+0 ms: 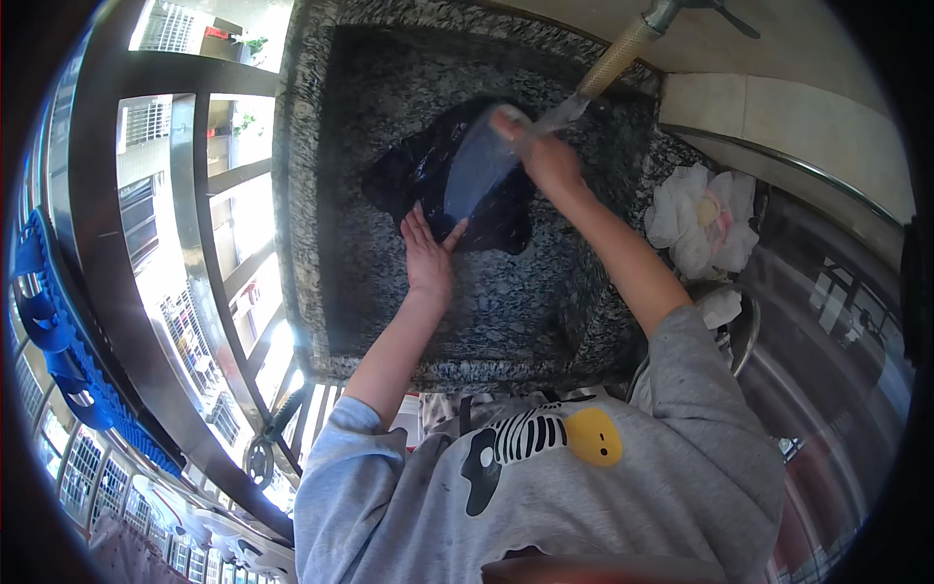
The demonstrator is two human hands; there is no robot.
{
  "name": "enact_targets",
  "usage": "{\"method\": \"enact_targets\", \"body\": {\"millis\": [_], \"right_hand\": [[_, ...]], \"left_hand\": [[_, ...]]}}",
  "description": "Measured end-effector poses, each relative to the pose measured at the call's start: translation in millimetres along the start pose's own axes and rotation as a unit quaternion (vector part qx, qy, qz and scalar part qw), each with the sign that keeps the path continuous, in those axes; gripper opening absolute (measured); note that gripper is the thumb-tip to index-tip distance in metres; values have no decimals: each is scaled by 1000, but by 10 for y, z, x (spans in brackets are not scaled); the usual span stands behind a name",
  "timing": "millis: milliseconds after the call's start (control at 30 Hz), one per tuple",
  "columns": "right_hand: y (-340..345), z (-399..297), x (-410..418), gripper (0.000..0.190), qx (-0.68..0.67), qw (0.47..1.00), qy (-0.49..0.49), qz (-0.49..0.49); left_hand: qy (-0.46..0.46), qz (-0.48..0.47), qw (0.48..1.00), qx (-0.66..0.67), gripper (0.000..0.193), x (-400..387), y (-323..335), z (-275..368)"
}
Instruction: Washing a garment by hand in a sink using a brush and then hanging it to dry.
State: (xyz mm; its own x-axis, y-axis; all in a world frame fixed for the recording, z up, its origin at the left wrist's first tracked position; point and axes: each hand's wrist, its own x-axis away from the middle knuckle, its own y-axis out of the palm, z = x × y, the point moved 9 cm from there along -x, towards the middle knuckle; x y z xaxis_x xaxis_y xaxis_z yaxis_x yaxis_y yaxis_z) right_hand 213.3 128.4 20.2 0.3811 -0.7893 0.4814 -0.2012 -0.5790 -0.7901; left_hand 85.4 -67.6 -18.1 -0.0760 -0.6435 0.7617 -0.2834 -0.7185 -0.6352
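Note:
A wet, dark cloth or garment [485, 212] lies bunched in a speckled stone sink [379, 292]. My left hand [430, 252] rests on its near edge with the fingers spread. Above the cloth's far right part is my right hand [543, 150], blurred, around a pale, partly see-through thing with a reddish end [508, 124]; what it is, I cannot tell. Water runs from a yellowish hose [616, 62] fixed to a metal tap [668, 11], falling by my right hand. A broad, bluish translucent shape, water or part of the held thing, covers the cloth's middle.
White mesh bath puffs [704, 219] sit at the sink's right rim. Below them is a metal basin [746, 332] with white items. A metal rail [803, 157] runs along the right wall. Metal window bars [190, 182] and a blue plastic item [73, 358] stand at the left.

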Motion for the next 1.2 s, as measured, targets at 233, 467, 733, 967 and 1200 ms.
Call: {"method": "enact_targets", "body": {"millis": [233, 467, 733, 967, 1200], "right_hand": [[-355, -148, 568, 27, 282, 898, -66, 333], [740, -554, 603, 28, -2, 966, -240, -97], [679, -406, 199, 42, 270, 914, -269, -141], [211, 60, -148, 39, 135, 980, -22, -147], [-72, 423, -453, 48, -7, 981, 180, 68]], "left_hand": [[-34, 110, 975, 191, 48, -133, -315, -213], [-50, 83, 982, -162, 44, -241, -690, -651], [16, 92, 952, -292, 31, -58, -743, -1297], [303, 118, 914, -241, 27, 322, -609, -777], [434, 88, 889, -119, 39, 613, -397, -162]]}}
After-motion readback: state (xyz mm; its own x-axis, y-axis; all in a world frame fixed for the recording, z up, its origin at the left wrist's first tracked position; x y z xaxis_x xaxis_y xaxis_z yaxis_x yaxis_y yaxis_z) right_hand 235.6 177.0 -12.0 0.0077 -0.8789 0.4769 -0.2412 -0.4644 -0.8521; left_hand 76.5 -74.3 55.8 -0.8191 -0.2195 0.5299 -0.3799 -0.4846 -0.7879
